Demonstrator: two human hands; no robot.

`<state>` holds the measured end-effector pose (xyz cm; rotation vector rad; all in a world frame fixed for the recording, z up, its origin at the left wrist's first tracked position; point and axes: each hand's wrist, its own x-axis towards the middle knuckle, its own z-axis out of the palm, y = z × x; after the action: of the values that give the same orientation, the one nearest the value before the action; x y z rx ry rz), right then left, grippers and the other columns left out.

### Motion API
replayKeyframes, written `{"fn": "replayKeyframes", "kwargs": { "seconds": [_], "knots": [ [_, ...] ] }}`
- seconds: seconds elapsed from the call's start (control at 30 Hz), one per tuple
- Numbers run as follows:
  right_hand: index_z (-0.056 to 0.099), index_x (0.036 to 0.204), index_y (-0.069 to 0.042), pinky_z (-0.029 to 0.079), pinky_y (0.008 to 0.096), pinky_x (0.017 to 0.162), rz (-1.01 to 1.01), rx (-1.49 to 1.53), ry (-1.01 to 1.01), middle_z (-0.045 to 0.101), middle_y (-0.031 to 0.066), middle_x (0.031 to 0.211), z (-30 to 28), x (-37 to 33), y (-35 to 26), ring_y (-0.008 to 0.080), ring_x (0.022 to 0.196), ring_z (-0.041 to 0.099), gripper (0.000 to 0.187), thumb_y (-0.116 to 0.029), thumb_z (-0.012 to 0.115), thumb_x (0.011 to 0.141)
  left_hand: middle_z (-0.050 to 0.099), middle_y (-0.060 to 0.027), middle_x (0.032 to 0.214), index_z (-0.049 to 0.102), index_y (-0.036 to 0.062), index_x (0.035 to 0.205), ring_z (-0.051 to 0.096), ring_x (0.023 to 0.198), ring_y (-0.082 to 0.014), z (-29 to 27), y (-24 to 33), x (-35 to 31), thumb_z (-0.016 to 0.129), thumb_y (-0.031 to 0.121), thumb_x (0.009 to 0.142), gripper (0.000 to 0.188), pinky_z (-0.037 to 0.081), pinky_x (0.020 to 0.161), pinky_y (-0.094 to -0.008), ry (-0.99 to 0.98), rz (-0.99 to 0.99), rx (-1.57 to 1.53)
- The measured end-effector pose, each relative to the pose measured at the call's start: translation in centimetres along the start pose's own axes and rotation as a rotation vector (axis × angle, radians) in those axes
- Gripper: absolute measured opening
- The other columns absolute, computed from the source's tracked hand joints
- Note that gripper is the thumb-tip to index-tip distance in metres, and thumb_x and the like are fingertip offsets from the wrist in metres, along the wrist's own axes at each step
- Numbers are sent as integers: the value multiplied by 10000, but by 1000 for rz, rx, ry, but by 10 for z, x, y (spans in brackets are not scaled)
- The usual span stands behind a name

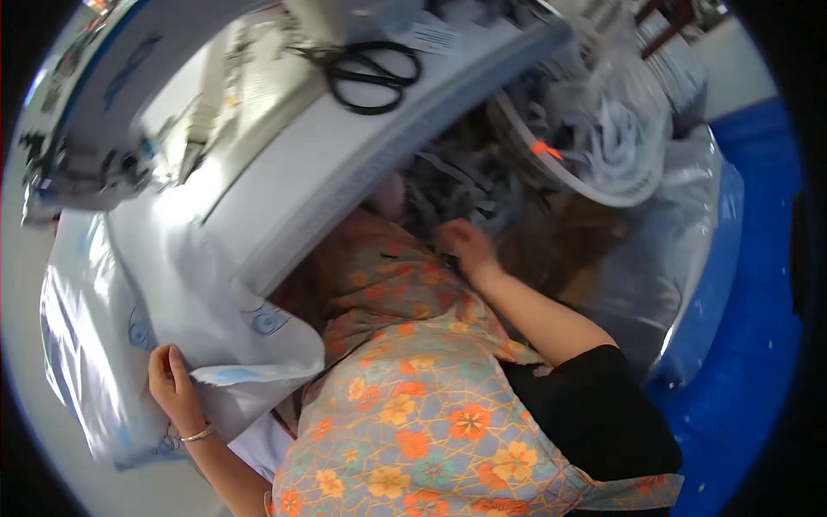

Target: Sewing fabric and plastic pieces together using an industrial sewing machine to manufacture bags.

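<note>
At the left, my left hand [175, 388], with a bracelet at the wrist, is closed on a shiny white sheet [194, 306] with blue printed figures. The sheet hangs in folds from the table's left end towards my lap. My right hand [468, 246] is beside my apron [413, 414], over the dark space below the table edge. Its fingers are curled and a little blurred; what they hold, if anything, does not show. Black-handled scissors [375, 77] lie on the white sewing table [301, 155], away from both hands.
A sewing machine [112, 168] stands at the table's far left. Beyond my right hand, a round white basket [633, 194] holds pale strips. Dark scraps [457, 185] lie below the table edge, near a clear plastic bag [663, 267]. Blue floor covering [758, 284] spreads at the right.
</note>
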<state>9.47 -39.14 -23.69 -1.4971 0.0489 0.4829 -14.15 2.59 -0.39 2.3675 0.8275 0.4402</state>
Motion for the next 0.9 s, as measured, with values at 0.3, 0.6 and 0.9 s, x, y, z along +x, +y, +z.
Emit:
{"fn": "replayKeyframes", "kwargs": {
  "seconds": [0.3,0.6,0.9],
  "knots": [
    [700,1083,-6,537,452,829,376,-762,347,721,219,990,-121,-4,187,380,961,698,395,-295,673,817,637,-46,884,656,-29,1021,556,774,-118,31,26,31,571,128,1014,178,462,699,-251,41,124,162],
    [692,930,-16,508,380,680,380,-404,471,684,139,785,-150,-44,156,269,731,665,225,-224,652,853,669,-70,939,667,-36,1054,601,829,-122,14,19,37,547,116,1026,196,502,768,-267,-39,97,197],
    [609,1163,-28,522,293,782,131,238,-134,641,2,924,-27,-91,-79,108,855,616,289,-103,654,888,689,-185,1008,658,-32,1085,663,901,-302,115,181,0,607,62,905,210,515,830,-341,-519,499,-134]
  ]
}}
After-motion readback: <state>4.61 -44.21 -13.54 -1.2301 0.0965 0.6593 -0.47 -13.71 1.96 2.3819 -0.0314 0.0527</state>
